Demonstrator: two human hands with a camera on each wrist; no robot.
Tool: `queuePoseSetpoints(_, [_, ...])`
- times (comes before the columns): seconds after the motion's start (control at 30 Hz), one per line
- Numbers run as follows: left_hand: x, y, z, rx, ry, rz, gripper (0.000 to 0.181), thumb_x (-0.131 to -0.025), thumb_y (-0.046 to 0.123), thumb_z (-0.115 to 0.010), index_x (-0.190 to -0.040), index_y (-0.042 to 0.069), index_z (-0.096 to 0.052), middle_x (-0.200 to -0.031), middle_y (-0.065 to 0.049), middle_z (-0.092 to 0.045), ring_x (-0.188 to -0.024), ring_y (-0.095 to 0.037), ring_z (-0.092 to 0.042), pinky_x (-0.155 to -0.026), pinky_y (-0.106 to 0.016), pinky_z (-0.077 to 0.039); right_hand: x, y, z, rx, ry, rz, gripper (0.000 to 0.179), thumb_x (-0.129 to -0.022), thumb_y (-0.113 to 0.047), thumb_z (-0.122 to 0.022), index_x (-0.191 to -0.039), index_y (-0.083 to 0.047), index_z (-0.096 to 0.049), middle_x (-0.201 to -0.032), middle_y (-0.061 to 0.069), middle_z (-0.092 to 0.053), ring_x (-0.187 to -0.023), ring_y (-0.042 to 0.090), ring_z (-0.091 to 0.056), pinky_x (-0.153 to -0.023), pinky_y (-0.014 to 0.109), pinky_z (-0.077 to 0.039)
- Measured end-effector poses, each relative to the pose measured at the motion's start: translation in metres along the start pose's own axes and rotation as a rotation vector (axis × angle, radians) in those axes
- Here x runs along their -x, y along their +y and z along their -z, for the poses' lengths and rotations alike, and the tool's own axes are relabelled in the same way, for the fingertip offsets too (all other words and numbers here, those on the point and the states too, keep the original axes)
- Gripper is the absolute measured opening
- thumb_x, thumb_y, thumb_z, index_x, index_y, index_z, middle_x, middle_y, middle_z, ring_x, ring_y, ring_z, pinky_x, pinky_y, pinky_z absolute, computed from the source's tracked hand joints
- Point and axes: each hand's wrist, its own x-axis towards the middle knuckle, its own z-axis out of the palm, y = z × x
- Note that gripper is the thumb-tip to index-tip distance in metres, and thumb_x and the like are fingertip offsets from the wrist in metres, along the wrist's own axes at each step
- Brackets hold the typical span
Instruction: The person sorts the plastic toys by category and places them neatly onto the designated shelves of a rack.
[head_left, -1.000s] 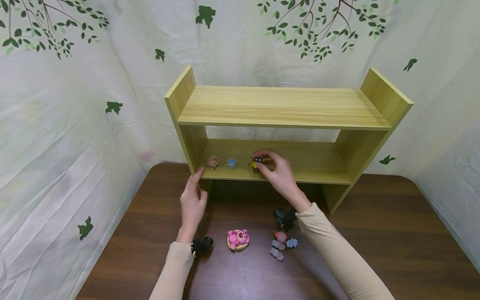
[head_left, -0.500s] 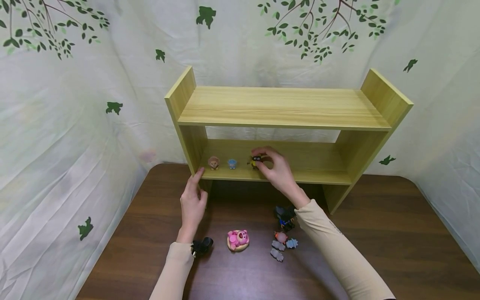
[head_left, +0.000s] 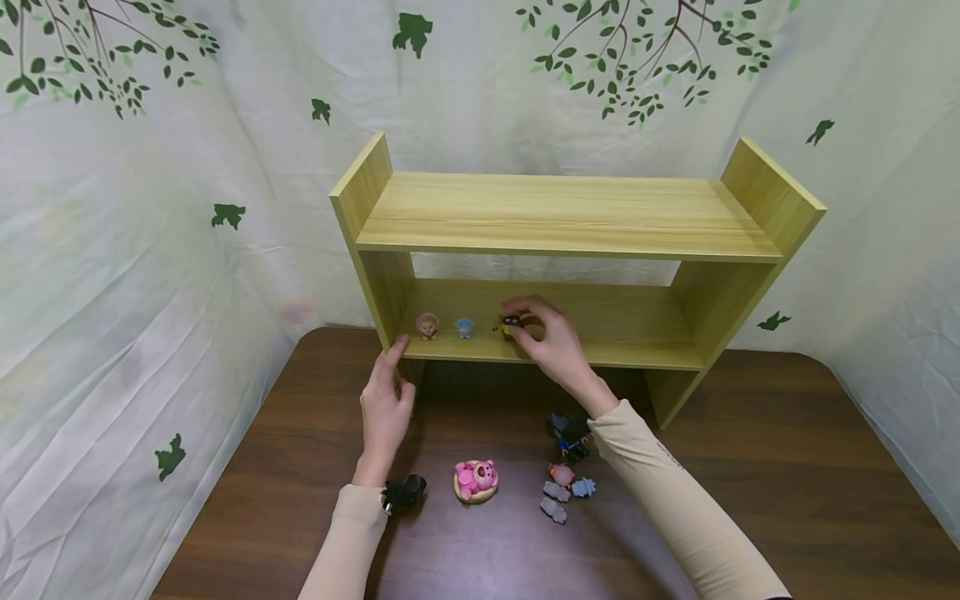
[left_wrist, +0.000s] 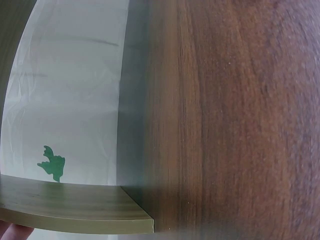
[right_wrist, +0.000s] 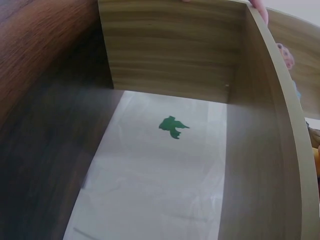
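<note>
On the lower board of a light wooden shelf point(head_left: 555, 354), my right hand point(head_left: 551, 337) pinches a small black-and-yellow figurine point(head_left: 509, 327) between thumb and fingers. To its left stand a small blue figurine point(head_left: 464, 328) and, farther left, a brown-and-pink figurine point(head_left: 427, 326). My left hand point(head_left: 386, 408) touches the shelf's lower left front corner with its fingers. Only fingertips of the left hand point(left_wrist: 16, 232) show in the left wrist view, by the edge of a side panel. The right wrist view catches a sliver of the brown-and-pink figurine point(right_wrist: 286, 56) above the board.
A pink bear figurine point(head_left: 476, 481) lies on the dark wooden table point(head_left: 247, 500) in front of the shelf. Right of it are a black figure point(head_left: 570, 436), a round pink piece point(head_left: 562, 474), grey pieces point(head_left: 555, 500) and a blue piece point(head_left: 583, 486).
My right hand has shifted slightly left along the lower board with the black-and-yellow figurine. The left hand stays where it was.
</note>
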Motion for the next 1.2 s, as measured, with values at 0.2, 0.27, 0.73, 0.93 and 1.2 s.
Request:
queuePoseSetpoints(0.2, [0.000, 0.000, 0.000, -0.007, 0.002, 0.002, 0.077, -0.076, -0.018, -0.053, -0.141, 0.024, -0.048, -0.132, -0.013, -0.054, -0.056, -0.017, -0.032, -0.052, -0.033, -0.031, 0.000, 0.000, 0.000, 0.009, 0.001, 0.069, 0.022, -0.081, 0.019, -0.061, -0.102, 0.013, -0.061, -0.112, 0.028, -0.059, -0.102, 0.038, -0.058, -0.081, 0.049, -0.050])
queuePoseSetpoints(0.27, [0.000, 0.000, 0.000, -0.006, 0.001, 0.005, 0.076, -0.076, -0.018, -0.053, -0.140, 0.024, -0.048, -0.132, -0.012, -0.054, -0.056, -0.017, -0.032, -0.052, -0.033, -0.032, 0.000, 0.000, 0.000, 0.013, 0.002, 0.096, 0.022, -0.080, 0.019, -0.062, -0.102, 0.013, -0.061, -0.112, 0.029, -0.059, -0.102, 0.038, -0.057, -0.080, 0.049, -0.050])
queuePoseSetpoints(0.73, [0.000, -0.001, -0.001, 0.000, 0.019, -0.002, 0.077, -0.075, -0.019, -0.052, -0.140, 0.022, -0.049, -0.131, -0.013, -0.055, -0.058, -0.016, -0.033, -0.052, -0.034, -0.032, 0.002, 0.006, -0.001, 0.067, 0.000, 0.165, 0.025, -0.079, 0.018, -0.064, -0.103, 0.012, -0.062, -0.108, 0.028, -0.060, -0.094, 0.038, -0.059, -0.075, 0.050, -0.050])
queuePoseSetpoints(0.93, [0.000, -0.001, -0.001, 0.002, 0.014, 0.002, 0.077, -0.075, -0.019, -0.051, -0.140, 0.022, -0.049, -0.132, -0.014, -0.054, -0.057, -0.016, -0.032, -0.051, -0.034, -0.031, 0.002, 0.036, -0.004, 0.069, -0.001, 0.142, 0.028, -0.081, 0.013, -0.066, -0.108, 0.007, -0.063, -0.112, 0.021, -0.061, -0.096, 0.034, -0.060, -0.077, 0.046, -0.051])
queuePoseSetpoints(1.2, [0.001, -0.002, 0.000, 0.006, 0.000, 0.013, 0.079, -0.075, -0.019, -0.053, -0.141, 0.024, -0.048, -0.132, -0.013, -0.054, -0.057, -0.017, -0.033, -0.052, -0.034, -0.032, 0.004, 0.042, -0.003, 0.061, -0.032, 0.116, 0.029, -0.087, -0.002, -0.067, -0.115, 0.000, -0.063, -0.116, 0.008, -0.061, -0.098, 0.021, -0.059, -0.082, 0.036, -0.049])
